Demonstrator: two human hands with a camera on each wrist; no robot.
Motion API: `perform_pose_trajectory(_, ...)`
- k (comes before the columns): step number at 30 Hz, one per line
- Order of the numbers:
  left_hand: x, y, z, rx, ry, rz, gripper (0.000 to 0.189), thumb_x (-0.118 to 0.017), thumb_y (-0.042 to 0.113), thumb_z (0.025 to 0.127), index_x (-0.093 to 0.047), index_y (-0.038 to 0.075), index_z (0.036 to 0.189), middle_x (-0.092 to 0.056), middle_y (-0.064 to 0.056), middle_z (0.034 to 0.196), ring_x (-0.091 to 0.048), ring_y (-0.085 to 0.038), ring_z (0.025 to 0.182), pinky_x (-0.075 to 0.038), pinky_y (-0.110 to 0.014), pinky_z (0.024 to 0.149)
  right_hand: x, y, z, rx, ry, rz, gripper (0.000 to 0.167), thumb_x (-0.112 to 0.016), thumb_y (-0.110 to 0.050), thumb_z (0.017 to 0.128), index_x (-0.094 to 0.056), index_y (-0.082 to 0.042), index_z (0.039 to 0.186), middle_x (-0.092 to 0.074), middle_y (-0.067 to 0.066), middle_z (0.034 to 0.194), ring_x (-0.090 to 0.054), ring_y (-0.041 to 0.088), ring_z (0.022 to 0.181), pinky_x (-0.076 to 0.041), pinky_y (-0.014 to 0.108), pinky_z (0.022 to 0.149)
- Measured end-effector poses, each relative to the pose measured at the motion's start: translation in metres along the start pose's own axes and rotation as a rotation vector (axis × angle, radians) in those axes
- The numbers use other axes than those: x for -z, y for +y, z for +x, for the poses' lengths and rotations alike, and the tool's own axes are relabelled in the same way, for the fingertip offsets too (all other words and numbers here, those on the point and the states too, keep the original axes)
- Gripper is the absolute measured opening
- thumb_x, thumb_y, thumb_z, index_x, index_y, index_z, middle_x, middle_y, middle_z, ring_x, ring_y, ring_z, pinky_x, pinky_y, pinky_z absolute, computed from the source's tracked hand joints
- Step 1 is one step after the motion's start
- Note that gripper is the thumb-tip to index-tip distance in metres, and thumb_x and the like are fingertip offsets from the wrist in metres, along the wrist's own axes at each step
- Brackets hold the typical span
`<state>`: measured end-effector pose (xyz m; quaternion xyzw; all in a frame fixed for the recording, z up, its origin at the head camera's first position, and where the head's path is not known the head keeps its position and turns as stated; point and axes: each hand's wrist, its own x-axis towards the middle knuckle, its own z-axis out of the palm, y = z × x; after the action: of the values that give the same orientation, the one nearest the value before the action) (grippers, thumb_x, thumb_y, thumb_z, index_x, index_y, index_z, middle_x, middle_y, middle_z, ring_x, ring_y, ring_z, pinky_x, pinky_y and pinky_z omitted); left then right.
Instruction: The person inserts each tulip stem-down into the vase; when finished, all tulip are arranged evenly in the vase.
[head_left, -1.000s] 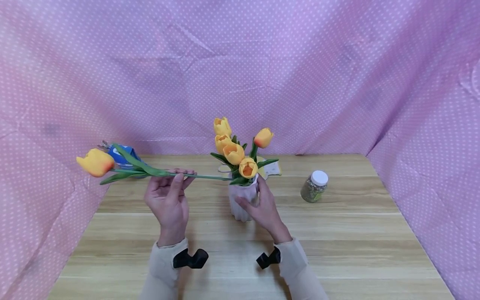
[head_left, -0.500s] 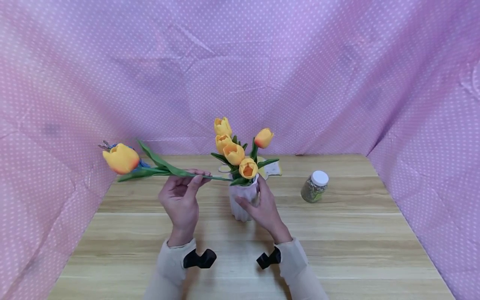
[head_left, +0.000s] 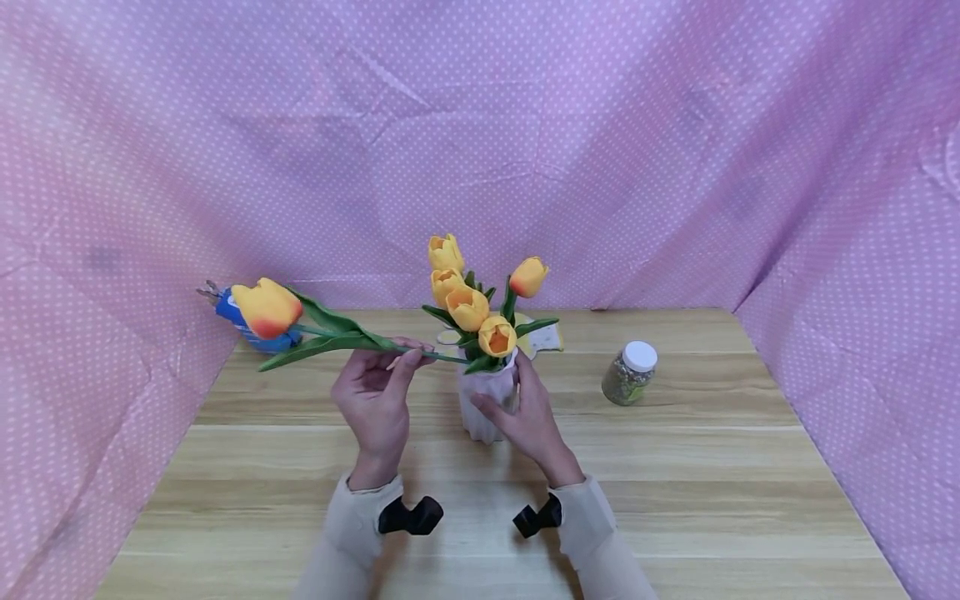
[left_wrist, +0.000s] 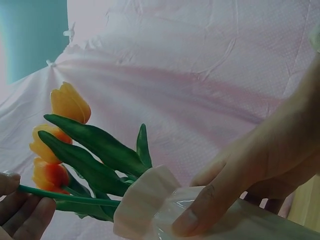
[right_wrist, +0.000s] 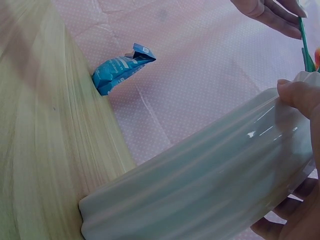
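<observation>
My left hand (head_left: 378, 400) pinches the green stem of a yellow-orange tulip (head_left: 267, 308) between thumb and fingers. Its bloom points left, and the stem's other end reaches the mouth of a white fluted vase (head_left: 483, 408). Several more tulips (head_left: 468, 308) with dark green leaves stand in that vase. My right hand (head_left: 528, 412) grips the vase near its rim, thumb in front. In the left wrist view the pinched stem (left_wrist: 75, 197) runs up to the vase's wavy rim (left_wrist: 145, 200). The right wrist view shows the vase's ribbed side (right_wrist: 200, 165) standing on the wooden table.
A blue packet (head_left: 247, 321) lies at the table's back left, partly behind the held bloom. A jar with a white lid (head_left: 630, 372) stands to the right. Behind the vase lies a flat white and yellow item (head_left: 543, 336). Pink dotted cloth (head_left: 480, 150) encloses the table (head_left: 675, 500).
My left hand has moved right toward the vase, carrying the tulip, and its stem end has slid in among the leaves at the rim. The right hand and vase have stayed nearly still.
</observation>
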<state>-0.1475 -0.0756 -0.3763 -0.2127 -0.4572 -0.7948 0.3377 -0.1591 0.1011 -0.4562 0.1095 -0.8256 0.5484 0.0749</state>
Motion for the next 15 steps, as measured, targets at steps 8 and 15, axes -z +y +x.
perform_pose_trajectory(8,-0.0025,-0.0036,-0.0017,0.015,0.007,0.016,0.018,-0.062,-0.023,0.084,-0.066,-0.008,0.094,-0.076,-0.006,0.087,-0.075,-0.016,0.081,-0.065,-0.030,0.073,0.0001,0.0001,-0.0001,-0.001,0.000,-0.005,0.088,-0.075,-0.042,0.086,-0.029,-0.014,0.155,-0.042,0.008,0.158,-0.045,0.032,0.143,-0.036,0.063,0.118)
perform_pose_trajectory(15,-0.0075,-0.0057,-0.0027,0.073,0.035,0.042,0.020,-0.070,-0.015,0.084,-0.070,0.003,0.092,-0.076,-0.002,0.086,-0.074,-0.012,0.080,-0.065,-0.031,0.074,0.0002,0.0003,0.0005,-0.001,0.003,-0.002,0.088,-0.076,-0.040,0.086,-0.030,-0.013,0.155,-0.044,0.009,0.156,-0.046,0.032,0.143,-0.035,0.063,0.119)
